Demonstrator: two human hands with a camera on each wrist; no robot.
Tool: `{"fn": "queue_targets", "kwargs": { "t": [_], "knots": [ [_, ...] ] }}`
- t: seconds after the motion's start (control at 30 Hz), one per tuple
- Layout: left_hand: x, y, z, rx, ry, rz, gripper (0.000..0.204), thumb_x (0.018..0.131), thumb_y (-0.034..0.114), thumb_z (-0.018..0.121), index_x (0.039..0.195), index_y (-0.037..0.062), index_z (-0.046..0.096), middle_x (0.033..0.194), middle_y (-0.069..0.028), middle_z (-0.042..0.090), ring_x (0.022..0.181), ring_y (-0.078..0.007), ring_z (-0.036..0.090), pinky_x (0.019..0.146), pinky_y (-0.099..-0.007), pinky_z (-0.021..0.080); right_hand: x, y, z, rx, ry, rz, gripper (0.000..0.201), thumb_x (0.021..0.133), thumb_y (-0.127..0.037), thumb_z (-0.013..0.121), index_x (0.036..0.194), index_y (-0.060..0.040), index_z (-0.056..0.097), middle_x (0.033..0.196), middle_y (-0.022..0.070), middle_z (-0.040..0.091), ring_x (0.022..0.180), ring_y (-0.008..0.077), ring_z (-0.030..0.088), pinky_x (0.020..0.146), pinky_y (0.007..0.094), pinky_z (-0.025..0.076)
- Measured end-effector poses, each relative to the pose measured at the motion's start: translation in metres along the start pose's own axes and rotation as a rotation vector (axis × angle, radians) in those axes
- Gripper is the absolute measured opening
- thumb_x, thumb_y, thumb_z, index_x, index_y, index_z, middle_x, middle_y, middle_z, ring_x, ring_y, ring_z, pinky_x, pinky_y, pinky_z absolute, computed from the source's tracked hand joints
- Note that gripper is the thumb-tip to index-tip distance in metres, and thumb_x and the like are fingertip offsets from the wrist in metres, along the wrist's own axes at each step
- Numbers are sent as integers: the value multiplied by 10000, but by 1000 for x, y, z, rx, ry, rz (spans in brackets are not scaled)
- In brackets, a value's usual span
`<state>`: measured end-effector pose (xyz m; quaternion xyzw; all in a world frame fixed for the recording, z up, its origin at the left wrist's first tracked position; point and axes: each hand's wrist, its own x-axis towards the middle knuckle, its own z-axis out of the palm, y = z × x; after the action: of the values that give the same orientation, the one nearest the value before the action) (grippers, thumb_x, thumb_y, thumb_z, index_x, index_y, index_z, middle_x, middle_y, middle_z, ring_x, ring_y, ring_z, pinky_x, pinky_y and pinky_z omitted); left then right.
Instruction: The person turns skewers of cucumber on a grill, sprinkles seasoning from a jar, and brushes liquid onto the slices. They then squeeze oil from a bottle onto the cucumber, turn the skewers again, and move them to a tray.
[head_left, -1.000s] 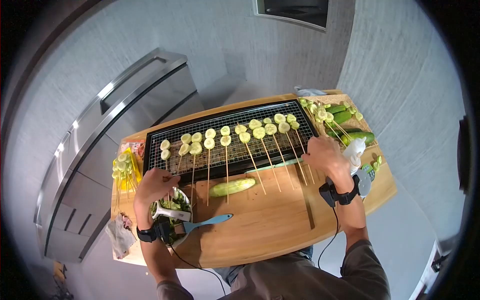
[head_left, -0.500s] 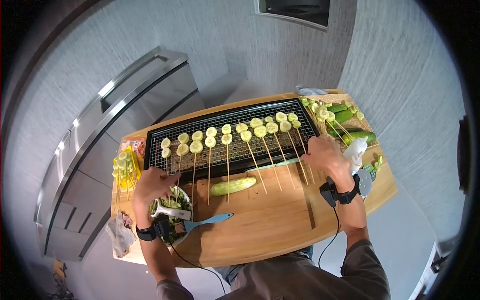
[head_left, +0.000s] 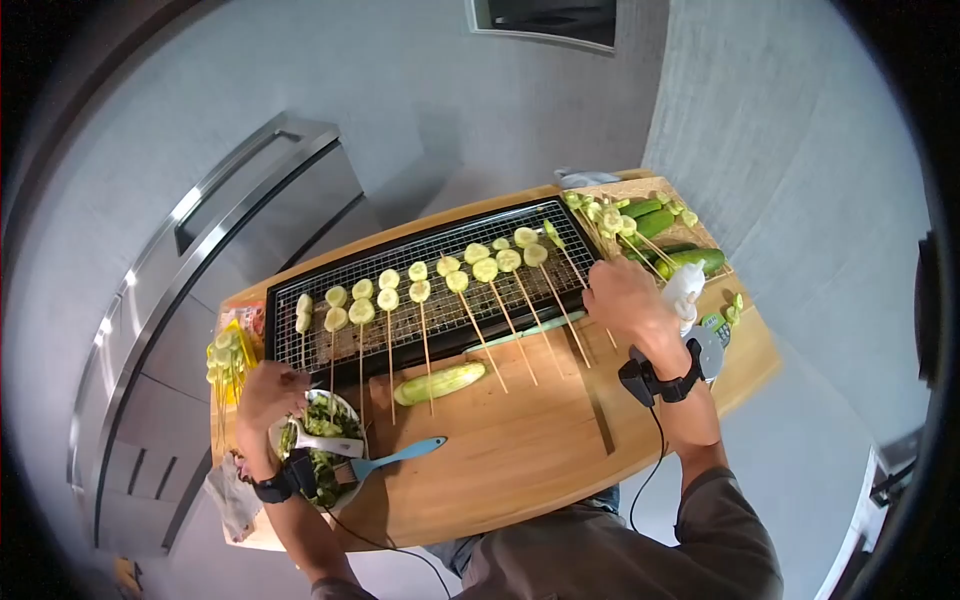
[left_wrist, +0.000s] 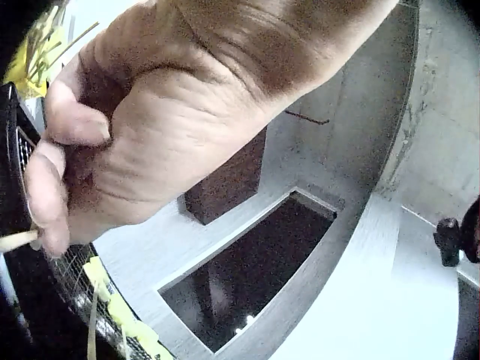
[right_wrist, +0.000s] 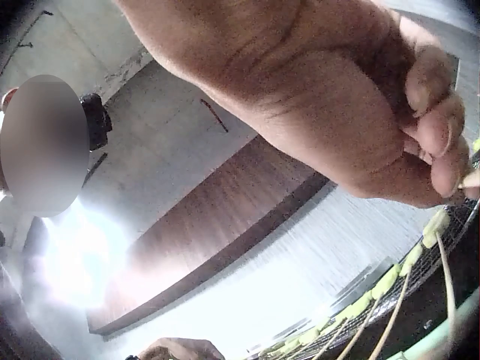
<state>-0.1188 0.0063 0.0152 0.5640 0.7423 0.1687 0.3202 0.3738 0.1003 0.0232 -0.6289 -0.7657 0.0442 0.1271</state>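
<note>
A black grill tray (head_left: 285, 345) with a wire mesh holds a row of cucumber-slice skewers, their sticks pointing towards the person. At the left end, the left hand (head_left: 272, 393) pinches a thin stick (left_wrist: 16, 241) between thumb and fingertips, near the leftmost slices (head_left: 303, 313). The right hand (head_left: 630, 305) is at the tray's right end, its fingertips pinching the end of a stick (right_wrist: 470, 181). The rightmost slices (head_left: 553, 234) stand edge-on, while most others lie flat. A peeled cucumber (head_left: 440, 383) lies in front of the tray.
A bowl of greens (head_left: 325, 490) with a white-handled tool and a blue brush (head_left: 415, 449) sits beside the left forearm. More skewers lie on a yellow tray (head_left: 247, 345) at left. Whole cucumbers (head_left: 695, 262), skewers and a white bottle (head_left: 684, 290) are at right.
The head view has shifted, moving the table leftward in it. The rightmost slices have turned from face-up to edge-on. The leftmost slices look narrower, and the left hand's fingers have closed together.
</note>
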Motion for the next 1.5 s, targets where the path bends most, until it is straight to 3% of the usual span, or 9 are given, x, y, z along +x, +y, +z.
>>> {"fn": "queue_targets", "kwargs": {
  "t": [0.13, 0.23, 0.5, 0.67, 0.73, 0.87, 0.97, 1.13, 1.5],
  "knots": [
    [-8, 3, -8, -238, 31, 201, 161, 930, 16, 625, 914, -134, 683, 685, -117, 667, 531, -147, 621, 508, -283, 492, -1, -1, -10, -17, 71, 3, 254, 901, -169, 646, 815, 64, 700, 861, 290, 690, 902, 456, 672, 863, 530, 532],
    [-12, 17, -5, -289, 105, 134, 162, 944, 9, 602, 912, -120, 693, 661, -104, 660, 519, -141, 611, 500, -284, 484, 0, 5, -7, -14, 97, -34, 279, 914, -177, 632, 794, 66, 699, 836, 295, 684, 875, 462, 670, 851, 523, 537],
    [4, -11, 0, -156, -3, 107, 185, 974, 32, 601, 920, -110, 706, 682, -109, 687, 539, -153, 655, 497, -280, 513, 6, 5, 2, -54, -115, 6, 275, 905, -170, 608, 824, 73, 706, 899, 300, 700, 919, 460, 687, 874, 510, 542],
    [0, 6, 3, -108, -44, 0, 199, 983, 46, 602, 945, -117, 709, 726, -130, 707, 552, -148, 665, 489, -282, 522, 8, 2, -2, -62, -185, 2, 276, 892, -182, 624, 849, 77, 709, 923, 301, 706, 930, 463, 691, 887, 502, 546],
    [1, 7, 6, -126, 4, -13, 208, 990, 60, 609, 959, -114, 718, 714, -122, 708, 534, -135, 651, 480, -275, 511, 7, -3, -8, -69, -244, 23, 219, 848, -63, 582, 958, 33, 745, 1032, 291, 714, 1012, 435, 703, 903, 494, 565],
    [2, 10, 6, -73, -19, -29, 245, 995, 117, 633, 933, -98, 735, 652, -96, 689, 504, -121, 628, 468, -279, 493, 6, -5, -8, -65, -245, 63, 216, 842, -44, 579, 956, 40, 742, 1043, 296, 710, 1021, 428, 704, 903, 489, 566],
    [-5, 22, 2, 41, 14, -71, 295, 989, 182, 665, 875, -78, 743, 590, -73, 660, 482, -105, 610, 454, -277, 463, 1, -2, -4, -36, -75, 64, 263, 884, -214, 706, 853, 46, 734, 899, 279, 715, 909, 444, 699, 869, 496, 552],
    [-18, 15, -11, -20, 257, 8, 356, 983, 264, 709, 829, -57, 734, 549, -47, 611, 453, -84, 544, 444, -265, 409, -13, -12, -29, 115, 147, 8, 272, 885, -271, 743, 835, -6, 779, 783, 223, 712, 857, 415, 691, 821, 473, 550],
    [-20, 31, -3, 89, 224, 45, 370, 965, 286, 704, 858, -67, 723, 602, -92, 670, 464, -134, 613, 469, -295, 467, 2, -8, -16, 8, -35, 85, 269, 876, -296, 752, 884, -30, 793, 909, 214, 739, 952, 398, 689, 871, 473, 548]
  ]
}}
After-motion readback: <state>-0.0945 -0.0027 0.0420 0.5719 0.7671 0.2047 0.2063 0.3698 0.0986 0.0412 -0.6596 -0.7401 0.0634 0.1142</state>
